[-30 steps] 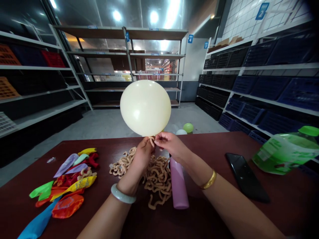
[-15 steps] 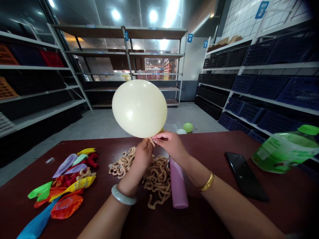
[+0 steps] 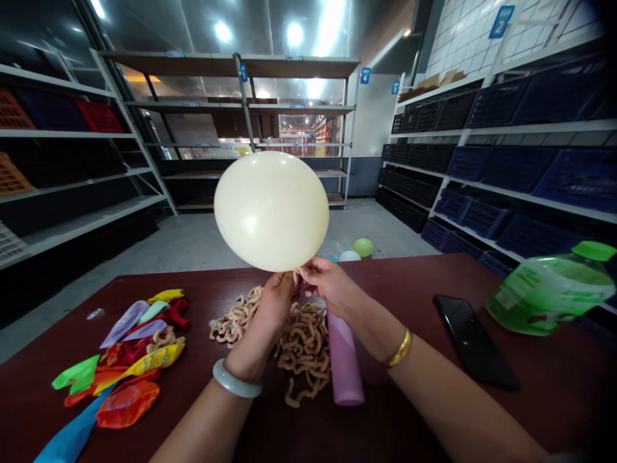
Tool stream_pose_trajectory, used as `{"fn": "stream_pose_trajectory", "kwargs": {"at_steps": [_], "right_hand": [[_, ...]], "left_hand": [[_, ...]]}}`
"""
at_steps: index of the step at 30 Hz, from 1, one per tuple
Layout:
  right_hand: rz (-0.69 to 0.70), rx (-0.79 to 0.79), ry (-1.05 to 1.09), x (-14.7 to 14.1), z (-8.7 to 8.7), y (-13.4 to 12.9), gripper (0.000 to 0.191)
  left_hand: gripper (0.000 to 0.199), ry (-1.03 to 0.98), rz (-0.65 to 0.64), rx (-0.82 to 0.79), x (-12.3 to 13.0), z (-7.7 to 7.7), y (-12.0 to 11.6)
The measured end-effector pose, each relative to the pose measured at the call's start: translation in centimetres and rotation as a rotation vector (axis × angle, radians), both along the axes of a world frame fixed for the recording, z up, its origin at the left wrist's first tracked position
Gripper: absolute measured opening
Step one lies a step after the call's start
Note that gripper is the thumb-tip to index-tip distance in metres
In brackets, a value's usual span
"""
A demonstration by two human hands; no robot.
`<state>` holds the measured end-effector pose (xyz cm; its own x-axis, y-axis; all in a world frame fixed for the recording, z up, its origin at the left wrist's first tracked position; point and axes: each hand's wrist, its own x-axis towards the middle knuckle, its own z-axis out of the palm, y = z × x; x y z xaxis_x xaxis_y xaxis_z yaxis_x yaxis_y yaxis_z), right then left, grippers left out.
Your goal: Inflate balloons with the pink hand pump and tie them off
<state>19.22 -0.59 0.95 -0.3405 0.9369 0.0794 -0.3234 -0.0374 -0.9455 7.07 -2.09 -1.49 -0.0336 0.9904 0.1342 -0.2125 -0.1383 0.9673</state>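
Note:
An inflated cream-white balloon (image 3: 271, 211) stands above my two hands, its neck at my fingertips. My left hand (image 3: 281, 296) is closed on the balloon's neck, just under the round part. Beside it my right hand (image 3: 328, 283) pinches at the same neck, where a small beige piece shows between the fingers. Below the hands lies a pile of beige curled strands (image 3: 304, 347) on the dark red table (image 3: 395, 411). A pink cylinder (image 3: 344, 360) lies next to the pile, under my right wrist.
Uninflated coloured balloons (image 3: 128, 357) lie at the left. A black phone (image 3: 475, 341) and a green bottle (image 3: 549, 292) are at the right. Beyond the table, a green balloon (image 3: 363, 247) rests on the floor, with shelves (image 3: 299, 110) behind.
The cream-white balloon looks slightly larger and nearer. The fingers of my right hand have shifted a little at the neck, and both hands remain there.

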Motion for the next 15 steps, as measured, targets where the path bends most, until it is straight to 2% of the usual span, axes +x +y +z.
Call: {"fn": "stream_pose_trajectory", "kwargs": {"at_steps": [3, 6, 10, 15], "right_hand": [[0.021, -0.075, 0.130, 0.1, 0.1, 0.0, 0.023], [-0.014, -0.086, 0.174, 0.3, 0.1, 0.2, 0.029], [-0.114, -0.087, 0.187, 0.8, 0.0, 0.9, 0.029], [-0.185, -0.069, 0.275, 0.9, -0.7, 1.8, 0.024]], "left_hand": [[0.035, -0.104, -0.090, -0.063, 0.2, 0.7, -0.2], [0.033, -0.179, -0.186, -0.091, 0.3, 1.1, -0.5], [0.028, -0.214, -0.298, -0.144, 0.7, 1.1, -0.9], [0.029, -0.235, -0.348, -0.141, 1.2, 0.7, -1.3]]}}
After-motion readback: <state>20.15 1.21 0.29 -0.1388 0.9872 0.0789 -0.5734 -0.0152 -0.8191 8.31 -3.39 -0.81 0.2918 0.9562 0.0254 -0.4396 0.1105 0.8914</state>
